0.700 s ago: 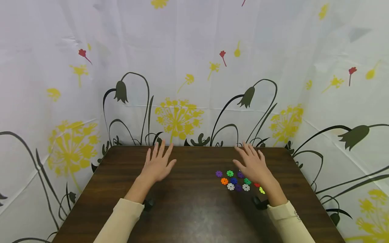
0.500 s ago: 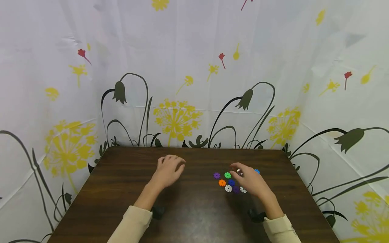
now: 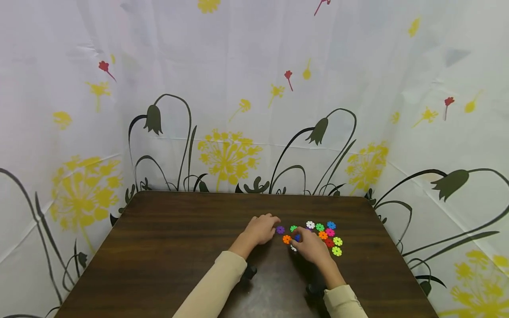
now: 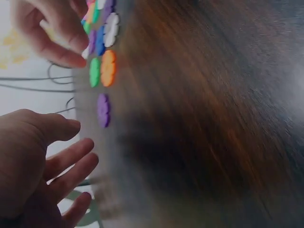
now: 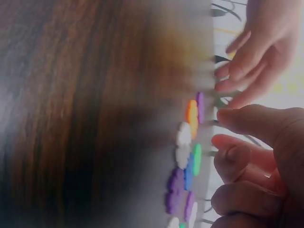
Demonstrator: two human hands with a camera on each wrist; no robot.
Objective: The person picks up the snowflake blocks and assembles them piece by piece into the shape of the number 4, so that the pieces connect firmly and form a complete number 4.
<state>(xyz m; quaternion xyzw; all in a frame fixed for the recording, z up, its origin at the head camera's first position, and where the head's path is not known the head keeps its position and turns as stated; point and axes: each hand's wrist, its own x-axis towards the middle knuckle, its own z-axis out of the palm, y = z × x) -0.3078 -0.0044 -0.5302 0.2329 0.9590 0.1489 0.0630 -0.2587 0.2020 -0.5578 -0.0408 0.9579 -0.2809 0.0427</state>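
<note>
Lying beneath and beside your right hand (image 3: 312, 248), fingers curved, no disc visibly held, the flower-shaped discs (image 3: 323, 235) should be light and stiff; pinch opposite edges. Your left hand (image 3: 259, 229), fingers parted, empty, is just beside the purple disc (image 3: 280, 230).

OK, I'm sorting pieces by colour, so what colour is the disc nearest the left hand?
That disc is purple, seen best in the left wrist view.
</note>
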